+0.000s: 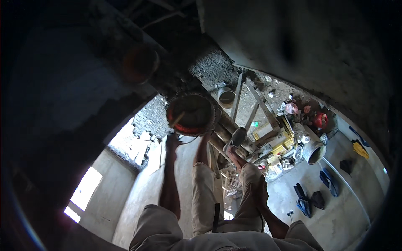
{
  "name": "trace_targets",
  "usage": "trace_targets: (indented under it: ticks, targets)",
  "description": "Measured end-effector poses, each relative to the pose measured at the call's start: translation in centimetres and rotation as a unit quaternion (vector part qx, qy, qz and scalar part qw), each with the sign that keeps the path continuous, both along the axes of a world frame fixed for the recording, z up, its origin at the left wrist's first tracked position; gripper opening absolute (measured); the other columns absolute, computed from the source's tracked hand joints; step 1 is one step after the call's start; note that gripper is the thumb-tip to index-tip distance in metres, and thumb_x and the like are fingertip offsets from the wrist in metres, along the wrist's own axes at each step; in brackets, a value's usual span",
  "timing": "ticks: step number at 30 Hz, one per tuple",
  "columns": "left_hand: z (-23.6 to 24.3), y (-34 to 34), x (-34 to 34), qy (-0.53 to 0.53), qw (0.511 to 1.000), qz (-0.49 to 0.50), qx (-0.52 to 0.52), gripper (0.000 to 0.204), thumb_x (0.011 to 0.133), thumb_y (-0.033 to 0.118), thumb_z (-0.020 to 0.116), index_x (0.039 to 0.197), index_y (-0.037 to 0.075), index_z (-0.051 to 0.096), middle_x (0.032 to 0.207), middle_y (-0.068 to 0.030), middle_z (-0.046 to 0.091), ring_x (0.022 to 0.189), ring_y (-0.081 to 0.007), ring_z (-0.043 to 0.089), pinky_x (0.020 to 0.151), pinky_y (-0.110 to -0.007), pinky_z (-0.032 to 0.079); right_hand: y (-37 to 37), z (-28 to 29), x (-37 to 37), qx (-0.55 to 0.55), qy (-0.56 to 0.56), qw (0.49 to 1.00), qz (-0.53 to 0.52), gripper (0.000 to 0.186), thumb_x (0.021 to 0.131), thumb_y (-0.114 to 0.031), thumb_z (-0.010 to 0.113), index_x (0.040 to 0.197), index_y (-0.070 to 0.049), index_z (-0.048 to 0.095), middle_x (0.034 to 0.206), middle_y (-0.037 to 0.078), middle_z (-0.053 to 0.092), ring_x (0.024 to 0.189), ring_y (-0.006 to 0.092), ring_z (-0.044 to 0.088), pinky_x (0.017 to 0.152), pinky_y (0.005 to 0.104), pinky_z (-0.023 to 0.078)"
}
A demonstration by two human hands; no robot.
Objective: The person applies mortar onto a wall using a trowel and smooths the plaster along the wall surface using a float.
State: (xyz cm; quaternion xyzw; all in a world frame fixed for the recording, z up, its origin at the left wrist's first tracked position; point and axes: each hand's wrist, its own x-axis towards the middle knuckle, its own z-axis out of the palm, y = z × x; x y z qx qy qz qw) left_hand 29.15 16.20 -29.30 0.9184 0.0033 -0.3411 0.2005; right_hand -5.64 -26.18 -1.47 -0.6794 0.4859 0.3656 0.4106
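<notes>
A basin with a stick in it is before the person. To its right are 1 bucket, then boards, then a 2nd bucket with rubbish beyond it.

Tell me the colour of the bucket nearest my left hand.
The bucket shows red where lit, best in the head view.

Two tubs, two buckets, one shoe and one yellow cloth show.

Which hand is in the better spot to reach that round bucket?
Probably the left: the left hand is close by the near rim of the bucket, while the right hand is farther back, at the right trouser leg.
</notes>
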Motion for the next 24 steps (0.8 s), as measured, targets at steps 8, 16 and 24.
trace_targets:
  ticks: [8,16,24]
  targets:
    - [19.0,-25.9,2.0,0.180,0.936,0.289,-0.084,0.044,0.083,0.050,0.066,0.075,0.009,0.055,0.055,0.0035,0.034,0.046,-0.0089,0.036,0.054,-0.031,0.048,-0.4,-2.5,-9.0,-0.083,0.003,0.997,0.001,0.076,0.089,-0.045,0.053,0.147,-0.007,0.019,0.132,0.026,0.043,0.117,0.0444,0.047,0.089,0.0540,0.043]
    - [18.4,-27.3,6.6,0.209,0.885,0.332,-0.251,0.042,0.086,0.040,0.067,0.064,0.019,0.038,0.055,0.0064,0.026,0.045,-0.0055,0.024,0.060,-0.032,0.045,-1.0,-0.1,-5.0,-0.042,0.085,0.992,-0.083,0.067,0.091,-0.038,0.051,0.147,-0.017,0.022,0.131,0.026,0.042,0.108,0.0471,0.051,0.085,0.0553,0.045]
    - [9.8,-27.4,10.7,0.171,0.900,0.248,-0.314,0.026,0.088,0.039,0.062,0.103,0.017,0.062,0.067,0.0075,0.035,0.056,-0.0041,0.034,0.053,-0.022,0.036,1.5,0.8,-7.7,-0.050,0.072,0.988,-0.128,0.057,0.090,-0.036,0.053,0.142,-0.025,0.036,0.133,0.026,0.039,0.107,0.0469,0.053,0.084,0.0536,0.047]
